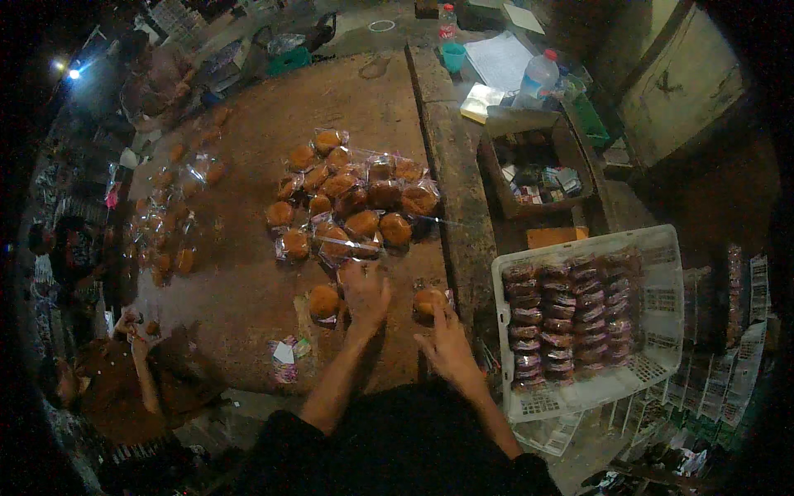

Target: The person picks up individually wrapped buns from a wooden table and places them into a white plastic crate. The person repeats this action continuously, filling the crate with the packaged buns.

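Note:
My left hand is over the table at the near edge of a pile of round brown buns in clear plastic wrappers. Its fingertips are blurred, and I cannot see whether they grip a bun. Just left of that hand lies a single wrapped bun. My right hand rests its outstretched fingertips on another wrapped bun near the table's right edge, with the thumb spread away from it. Shiny plastic covers the buns in the pile, which touch and partly overlap.
A white plastic crate at the right holds rows of packed buns. Beyond it stands a box of small packets, near a bottle and papers. More buns lie on the table's left side, where another person's hands work.

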